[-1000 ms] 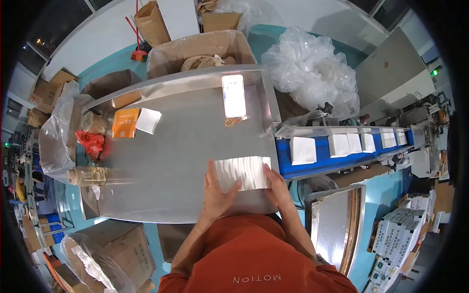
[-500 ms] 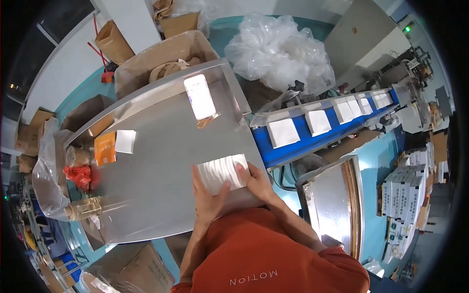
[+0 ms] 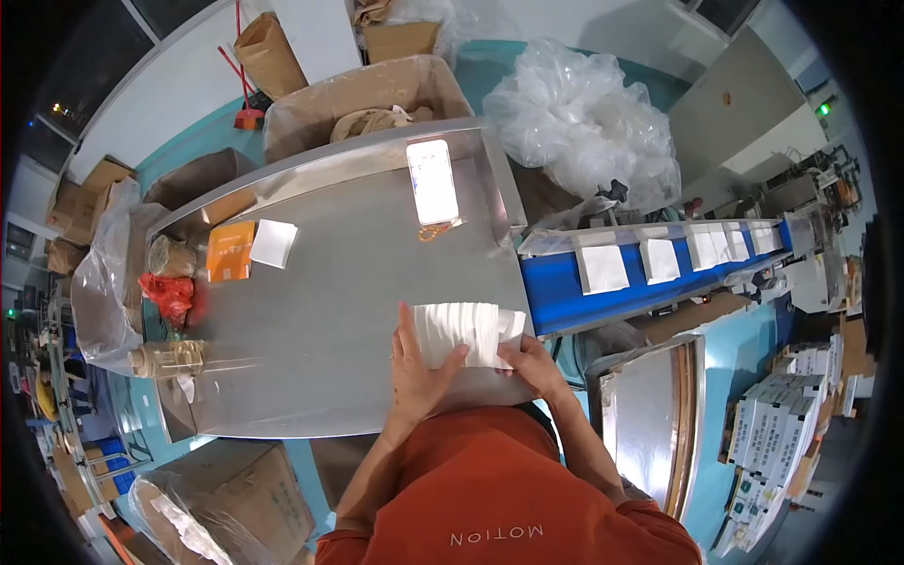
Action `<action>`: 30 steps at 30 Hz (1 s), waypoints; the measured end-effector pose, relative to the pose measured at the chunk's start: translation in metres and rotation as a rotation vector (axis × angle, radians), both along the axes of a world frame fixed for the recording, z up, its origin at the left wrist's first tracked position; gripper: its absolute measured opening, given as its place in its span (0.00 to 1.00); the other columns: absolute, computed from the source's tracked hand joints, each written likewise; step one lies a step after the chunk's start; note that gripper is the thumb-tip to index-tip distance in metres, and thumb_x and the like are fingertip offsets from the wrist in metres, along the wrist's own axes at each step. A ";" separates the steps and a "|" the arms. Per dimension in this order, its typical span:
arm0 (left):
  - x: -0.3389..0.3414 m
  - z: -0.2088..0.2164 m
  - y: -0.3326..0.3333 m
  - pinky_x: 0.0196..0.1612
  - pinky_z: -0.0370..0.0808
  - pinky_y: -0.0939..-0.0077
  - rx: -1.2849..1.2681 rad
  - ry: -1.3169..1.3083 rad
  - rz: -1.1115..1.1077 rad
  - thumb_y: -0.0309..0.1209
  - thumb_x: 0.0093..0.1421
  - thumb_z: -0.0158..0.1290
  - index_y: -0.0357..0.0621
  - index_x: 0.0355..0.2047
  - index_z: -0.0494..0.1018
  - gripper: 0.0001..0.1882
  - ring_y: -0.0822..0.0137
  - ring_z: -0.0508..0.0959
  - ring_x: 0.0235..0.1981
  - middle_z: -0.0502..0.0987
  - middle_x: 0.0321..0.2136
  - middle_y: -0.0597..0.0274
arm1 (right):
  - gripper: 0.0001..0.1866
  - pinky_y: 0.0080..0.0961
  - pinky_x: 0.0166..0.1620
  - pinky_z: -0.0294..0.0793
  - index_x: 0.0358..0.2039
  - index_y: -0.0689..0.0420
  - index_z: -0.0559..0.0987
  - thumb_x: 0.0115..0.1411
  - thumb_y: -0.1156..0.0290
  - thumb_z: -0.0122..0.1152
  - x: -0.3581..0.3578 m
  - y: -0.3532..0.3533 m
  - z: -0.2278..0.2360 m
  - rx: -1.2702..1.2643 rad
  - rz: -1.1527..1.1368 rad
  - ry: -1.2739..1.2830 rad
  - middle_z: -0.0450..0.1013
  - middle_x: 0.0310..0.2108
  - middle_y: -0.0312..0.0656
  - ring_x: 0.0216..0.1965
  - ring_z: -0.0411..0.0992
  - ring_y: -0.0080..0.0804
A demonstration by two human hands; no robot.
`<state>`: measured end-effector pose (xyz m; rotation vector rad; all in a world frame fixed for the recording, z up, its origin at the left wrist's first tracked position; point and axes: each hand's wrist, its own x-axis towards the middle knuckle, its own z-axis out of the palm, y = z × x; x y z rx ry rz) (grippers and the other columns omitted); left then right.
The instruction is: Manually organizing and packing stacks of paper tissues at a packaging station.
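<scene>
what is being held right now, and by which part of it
The left hand holds a row of white papers by its left end and near side; the right hand grips the white piece at the row's right end, near its lower edge.

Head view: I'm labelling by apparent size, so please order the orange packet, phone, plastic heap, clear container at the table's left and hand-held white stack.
1. Plastic heap
2. White stack, partly covered by fingers
3. Phone
4. Orange packet and clear container: too alike to rank

I count two hands [image 3: 419,381] [image 3: 541,369], one phone [image 3: 432,184], one conveyor [image 3: 554,299].
</scene>
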<state>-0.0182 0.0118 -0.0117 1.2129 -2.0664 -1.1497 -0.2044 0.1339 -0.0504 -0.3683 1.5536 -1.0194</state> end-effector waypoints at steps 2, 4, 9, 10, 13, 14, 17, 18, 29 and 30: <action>-0.001 0.003 -0.001 0.60 0.63 0.53 -0.020 0.017 0.003 0.45 0.52 0.67 0.35 0.69 0.42 0.57 0.39 0.64 0.59 0.62 0.58 0.34 | 0.13 0.22 0.34 0.75 0.46 0.63 0.75 0.64 0.70 0.57 0.005 -0.003 -0.009 -0.144 -0.465 -0.194 0.76 0.36 0.39 0.32 0.74 0.26; -0.001 0.009 -0.001 0.60 0.64 0.53 0.170 -0.010 -0.029 0.44 0.51 0.67 0.36 0.69 0.41 0.57 0.39 0.64 0.59 0.62 0.57 0.34 | 0.12 0.21 0.37 0.73 0.44 0.62 0.75 0.67 0.66 0.54 0.000 -0.009 -0.011 -0.250 -0.750 -0.279 0.76 0.36 0.40 0.36 0.75 0.26; -0.004 -0.001 0.008 0.59 0.65 0.51 0.086 0.048 -0.080 0.43 0.50 0.68 0.37 0.69 0.42 0.58 0.38 0.64 0.59 0.62 0.57 0.35 | 0.30 0.21 0.44 0.70 0.56 0.65 0.71 0.64 0.53 0.60 0.024 -0.026 0.033 -0.158 -0.117 0.418 0.75 0.40 0.42 0.41 0.71 0.23; -0.006 -0.002 0.009 0.59 0.65 0.51 0.029 0.004 -0.095 0.43 0.49 0.69 0.37 0.69 0.42 0.58 0.37 0.63 0.59 0.61 0.58 0.35 | 0.30 0.21 0.44 0.70 0.56 0.65 0.71 0.64 0.53 0.60 0.024 -0.026 0.024 -0.157 -0.118 0.419 0.75 0.40 0.42 0.41 0.71 0.23; -0.012 -0.004 0.008 0.59 0.64 0.48 -0.003 -0.007 0.018 0.44 0.46 0.70 0.38 0.69 0.42 0.60 0.35 0.60 0.61 0.56 0.62 0.34 | 0.25 0.19 0.42 0.71 0.52 0.62 0.75 0.65 0.54 0.59 0.024 -0.026 0.016 -0.131 -0.404 -0.252 0.76 0.39 0.37 0.39 0.72 0.21; -0.012 -0.002 0.006 0.59 0.64 0.48 -0.004 -0.006 0.021 0.44 0.46 0.70 0.38 0.69 0.42 0.60 0.35 0.60 0.61 0.56 0.62 0.34 | 0.25 0.19 0.42 0.71 0.52 0.62 0.75 0.65 0.54 0.59 0.023 -0.023 0.013 -0.132 -0.401 -0.252 0.76 0.39 0.37 0.39 0.72 0.21; -0.009 0.012 0.005 0.59 0.63 0.44 -0.178 -0.115 0.032 0.47 0.45 0.69 0.43 0.69 0.44 0.59 0.34 0.58 0.63 0.50 0.65 0.34 | 0.21 0.18 0.35 0.69 0.48 0.61 0.78 0.63 0.58 0.62 0.020 -0.011 0.014 0.030 -0.051 -0.036 0.76 0.35 0.36 0.32 0.69 0.21; -0.011 0.018 0.006 0.59 0.63 0.43 -0.178 -0.205 -0.002 0.47 0.46 0.69 0.47 0.69 0.46 0.57 0.34 0.57 0.63 0.48 0.65 0.35 | 0.21 0.18 0.35 0.69 0.48 0.61 0.78 0.63 0.58 0.62 0.022 -0.012 0.016 0.031 -0.048 -0.037 0.76 0.35 0.36 0.32 0.69 0.21; -0.003 0.006 -0.006 0.60 0.64 0.47 -0.214 -0.175 0.027 0.41 0.51 0.66 0.46 0.68 0.51 0.50 0.33 0.58 0.62 0.51 0.63 0.30 | 0.15 0.26 0.41 0.75 0.41 0.58 0.75 0.67 0.58 0.55 -0.023 -0.008 -0.034 -0.377 -0.686 -0.264 0.75 0.36 0.42 0.35 0.74 0.29; -0.002 0.005 -0.008 0.59 0.65 0.49 -0.092 -0.105 0.007 0.40 0.52 0.66 0.45 0.68 0.51 0.49 0.34 0.60 0.62 0.53 0.62 0.30 | 0.16 0.30 0.43 0.75 0.42 0.57 0.75 0.68 0.56 0.54 -0.019 -0.011 -0.018 -0.290 -0.606 -0.301 0.75 0.38 0.43 0.37 0.74 0.30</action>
